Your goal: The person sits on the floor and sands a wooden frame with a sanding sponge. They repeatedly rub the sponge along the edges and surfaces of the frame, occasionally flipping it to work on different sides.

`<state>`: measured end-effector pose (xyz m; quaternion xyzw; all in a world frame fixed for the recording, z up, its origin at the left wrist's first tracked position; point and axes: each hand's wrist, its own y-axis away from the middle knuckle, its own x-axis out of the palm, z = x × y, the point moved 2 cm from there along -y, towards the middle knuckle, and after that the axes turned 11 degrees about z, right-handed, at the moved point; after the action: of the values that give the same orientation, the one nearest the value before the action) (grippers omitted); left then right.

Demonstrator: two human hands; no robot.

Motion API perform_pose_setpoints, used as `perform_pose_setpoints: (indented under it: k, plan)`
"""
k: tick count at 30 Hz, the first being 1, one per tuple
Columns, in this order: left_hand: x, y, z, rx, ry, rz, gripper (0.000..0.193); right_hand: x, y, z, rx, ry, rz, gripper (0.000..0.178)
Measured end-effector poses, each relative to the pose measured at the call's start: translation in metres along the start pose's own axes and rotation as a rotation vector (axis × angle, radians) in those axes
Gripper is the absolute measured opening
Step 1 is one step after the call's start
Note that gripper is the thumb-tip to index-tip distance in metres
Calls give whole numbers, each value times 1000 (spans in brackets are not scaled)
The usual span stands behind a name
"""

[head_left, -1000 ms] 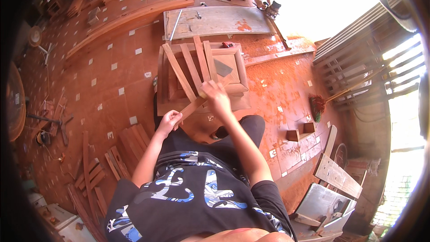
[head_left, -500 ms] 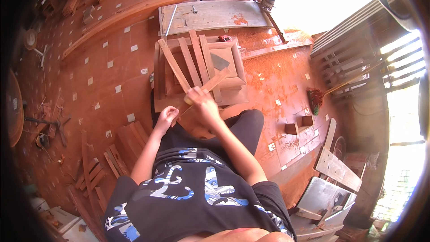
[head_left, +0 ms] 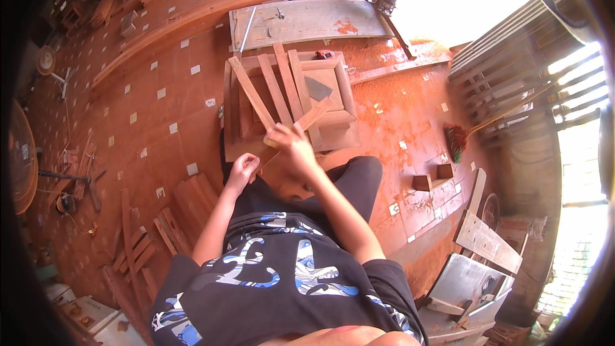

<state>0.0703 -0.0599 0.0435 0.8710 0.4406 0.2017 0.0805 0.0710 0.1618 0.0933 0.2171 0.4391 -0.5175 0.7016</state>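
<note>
Glare upper right; fisheye-bent, dark rim.

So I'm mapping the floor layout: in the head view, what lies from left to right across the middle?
Round wooden tabletop → loose wood slats on the floor → left hand → right hand holding a wooden slat → small wooden box → red-bristled broom.

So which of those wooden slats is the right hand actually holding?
The short slat angled up to the right from the right hand; the three longer slats lie loose across the square frame, untouched.
</note>
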Motion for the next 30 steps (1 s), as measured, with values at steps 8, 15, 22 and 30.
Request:
perform_pose_setpoints:
  k: [8,15,22,30]
  plan:
    - [0,-6,-13,29,-30,15,24,-35,-25,-86,384,70,-345,42]
    - [0,-4,-4,-4,14,-8,24,6,25,-4,4,-28,-36,56]
    - [2,-5,-15,1,6,12,24,-42,-13,-76,323,25,-258,43]
    - [-1,-8,-9,-2,-4,-26,25,-1,8,-14,214,104,-195,52]
